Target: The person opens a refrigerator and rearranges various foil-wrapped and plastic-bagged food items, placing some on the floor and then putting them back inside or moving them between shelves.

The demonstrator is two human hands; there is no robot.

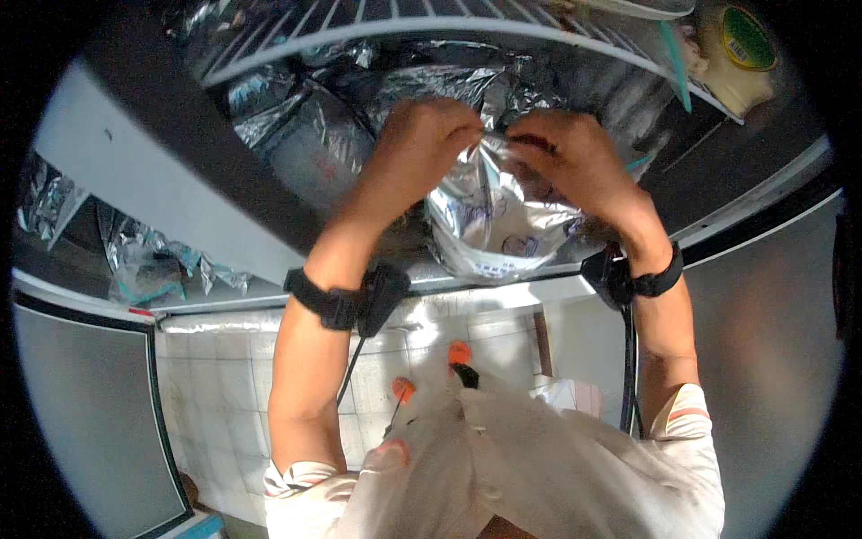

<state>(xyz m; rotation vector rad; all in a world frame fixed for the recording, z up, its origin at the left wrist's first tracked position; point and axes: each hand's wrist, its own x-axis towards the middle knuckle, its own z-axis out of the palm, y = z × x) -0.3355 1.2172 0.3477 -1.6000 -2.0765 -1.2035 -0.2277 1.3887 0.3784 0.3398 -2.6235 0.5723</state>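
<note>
Both of my hands are at the top of a shiny foil-like bag (518, 222) that stands near the front edge of a fridge or freezer compartment. My left hand (434, 138) pinches the bag's upper edge from the left. On the other side, my right hand (572, 151) has its bent fingers on the same crumpled edge. Blue markings show on the bag's front. Behind and to the left lie more foil-wrapped packages (316, 141), partly hidden by my left hand and forearm. What is inside the bag cannot be seen.
A white wire shelf (404, 25) crosses above my hands, with a tub with a green and yellow lid (747, 39) at its right. A pale divider (161, 168) stands left, with foil bags (145, 259) beyond. Open doors (87, 411) flank me on both sides.
</note>
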